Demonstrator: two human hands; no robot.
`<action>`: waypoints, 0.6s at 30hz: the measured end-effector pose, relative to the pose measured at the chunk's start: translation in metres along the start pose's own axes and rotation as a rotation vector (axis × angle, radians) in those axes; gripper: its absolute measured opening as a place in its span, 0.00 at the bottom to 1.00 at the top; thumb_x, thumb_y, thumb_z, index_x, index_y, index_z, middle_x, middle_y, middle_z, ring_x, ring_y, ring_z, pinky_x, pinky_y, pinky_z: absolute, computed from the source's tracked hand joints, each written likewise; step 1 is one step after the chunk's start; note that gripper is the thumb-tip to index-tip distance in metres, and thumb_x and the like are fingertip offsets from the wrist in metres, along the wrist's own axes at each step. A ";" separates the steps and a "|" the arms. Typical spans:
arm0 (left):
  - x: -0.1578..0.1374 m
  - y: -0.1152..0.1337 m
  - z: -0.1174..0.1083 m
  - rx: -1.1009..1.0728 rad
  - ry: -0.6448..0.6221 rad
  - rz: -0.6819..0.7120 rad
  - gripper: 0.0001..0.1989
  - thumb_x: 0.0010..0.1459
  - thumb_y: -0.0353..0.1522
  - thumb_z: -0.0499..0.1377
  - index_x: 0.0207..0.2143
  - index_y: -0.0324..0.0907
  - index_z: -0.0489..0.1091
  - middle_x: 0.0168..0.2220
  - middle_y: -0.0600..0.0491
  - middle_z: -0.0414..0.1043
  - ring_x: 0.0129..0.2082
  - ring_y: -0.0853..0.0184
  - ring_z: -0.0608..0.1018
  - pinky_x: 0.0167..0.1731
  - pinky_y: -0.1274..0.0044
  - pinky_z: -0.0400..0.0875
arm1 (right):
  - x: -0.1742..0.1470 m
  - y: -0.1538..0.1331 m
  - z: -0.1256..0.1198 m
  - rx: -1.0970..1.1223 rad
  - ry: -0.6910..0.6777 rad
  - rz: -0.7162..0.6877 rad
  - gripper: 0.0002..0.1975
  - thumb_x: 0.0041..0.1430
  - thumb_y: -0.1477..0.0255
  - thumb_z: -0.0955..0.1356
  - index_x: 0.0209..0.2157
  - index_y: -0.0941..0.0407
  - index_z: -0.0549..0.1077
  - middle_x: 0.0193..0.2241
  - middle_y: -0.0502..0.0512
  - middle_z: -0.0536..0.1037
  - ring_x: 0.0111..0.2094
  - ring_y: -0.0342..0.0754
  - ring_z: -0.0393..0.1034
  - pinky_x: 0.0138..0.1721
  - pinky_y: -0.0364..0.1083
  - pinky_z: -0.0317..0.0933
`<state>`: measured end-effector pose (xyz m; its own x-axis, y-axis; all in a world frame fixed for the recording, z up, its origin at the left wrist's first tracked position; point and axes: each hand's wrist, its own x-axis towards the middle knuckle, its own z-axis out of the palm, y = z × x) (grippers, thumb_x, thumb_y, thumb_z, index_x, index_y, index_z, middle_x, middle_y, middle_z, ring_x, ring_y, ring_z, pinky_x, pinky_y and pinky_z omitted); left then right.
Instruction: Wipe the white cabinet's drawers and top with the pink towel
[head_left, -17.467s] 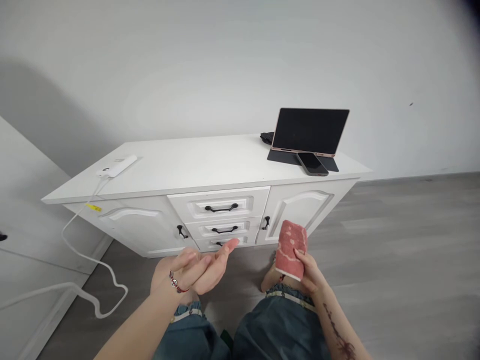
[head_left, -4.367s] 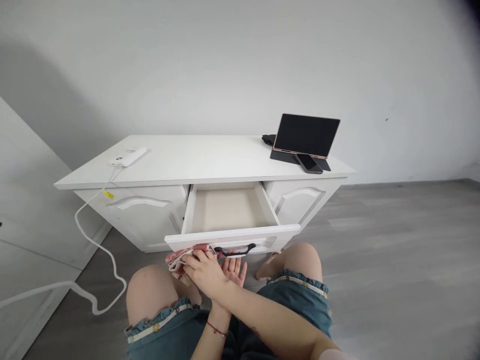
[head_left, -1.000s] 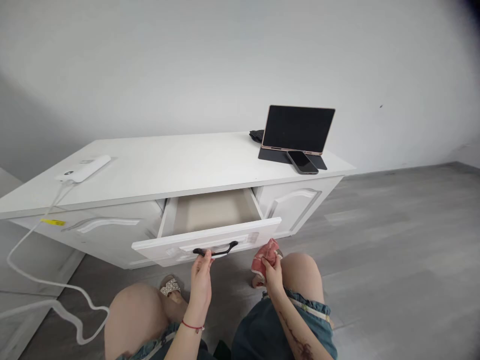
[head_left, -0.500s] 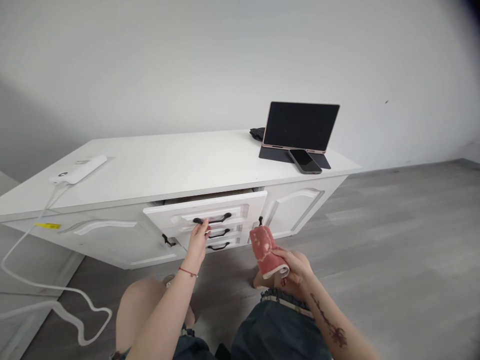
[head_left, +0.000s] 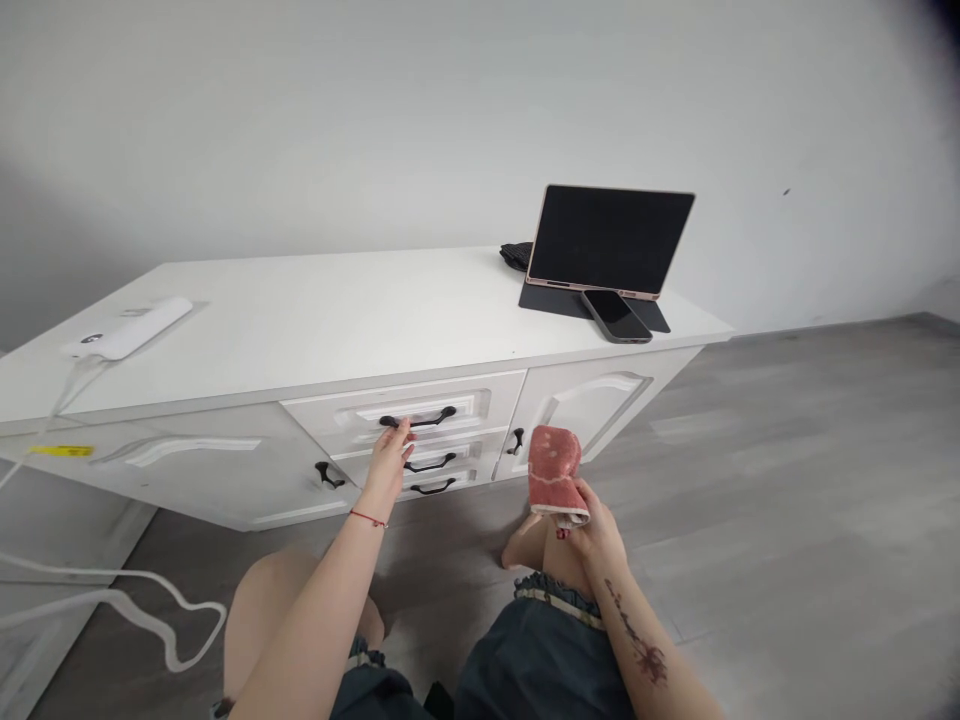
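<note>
**Top drawer (head_left: 352, 408) flush, towel (head_left: 553, 465) held apart**

As far as closing goes, apparently done: drawer front level with the face of the white sideboard (head_left: 322, 320), no dark gap visible beneath the top. Likewise flush, to all appearance: middle drawer (head_left: 379, 466), left door (head_left: 202, 490) and right door (head_left: 600, 400). Not yet done: withdrawal from the upper black handle (head_left: 437, 416).

At the left part of that handle, left hand (head_left: 386, 465), with fingers bent up against the bar; impossible to tell a real grip from a light press. Just below, a second black handle (head_left: 435, 464), only partly visible.

In the right hand (head_left: 600, 522), thumb and fingers closed on the lower edge of the pink, pale-patterned towel, folded or rolled together. Held up in front of the right door, near the door handle (head_left: 515, 441); contact with the panel not readable. Also open, then: the towel, not set down anywhere.

On top, away from both hands: tablet (head_left: 611, 240) propped on a dark cover, phone (head_left: 617, 316) lying partly across that cover, and far left a white corded device (head_left: 135, 328).
</note>
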<state>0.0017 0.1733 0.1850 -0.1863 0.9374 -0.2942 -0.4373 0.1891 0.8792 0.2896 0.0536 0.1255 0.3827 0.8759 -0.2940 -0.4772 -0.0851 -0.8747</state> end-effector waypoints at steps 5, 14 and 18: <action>-0.012 0.008 -0.010 0.039 -0.211 -0.039 0.17 0.44 0.44 0.68 0.31 0.45 0.70 0.47 0.51 0.72 0.48 0.64 0.74 0.46 0.73 0.65 | -0.002 0.003 0.013 -0.172 -0.040 0.019 0.07 0.47 0.62 0.66 0.25 0.50 0.67 0.20 0.50 0.75 0.22 0.47 0.69 0.24 0.46 0.63; -0.090 0.008 -0.149 0.699 -0.534 -0.138 0.16 0.47 0.41 0.66 0.38 0.45 0.75 0.45 0.46 0.76 0.49 0.55 0.75 0.50 0.68 0.66 | -0.034 0.007 0.012 -0.202 -0.284 0.257 0.12 0.48 0.59 0.65 0.31 0.50 0.73 0.27 0.57 0.79 0.33 0.56 0.74 0.34 0.53 0.68; -0.111 0.000 -0.178 0.753 -0.460 -0.093 0.14 0.53 0.43 0.61 0.38 0.46 0.75 0.40 0.47 0.77 0.44 0.57 0.76 0.46 0.68 0.68 | -0.046 0.003 0.012 -0.113 -0.342 0.285 0.13 0.43 0.60 0.69 0.33 0.49 0.72 0.31 0.53 0.80 0.37 0.56 0.74 0.34 0.51 0.68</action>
<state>-0.1341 0.0172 0.1507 0.2642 0.9027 -0.3396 0.2919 0.2607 0.9202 0.2608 0.0186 0.1417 -0.0431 0.9148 -0.4016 -0.4289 -0.3800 -0.8195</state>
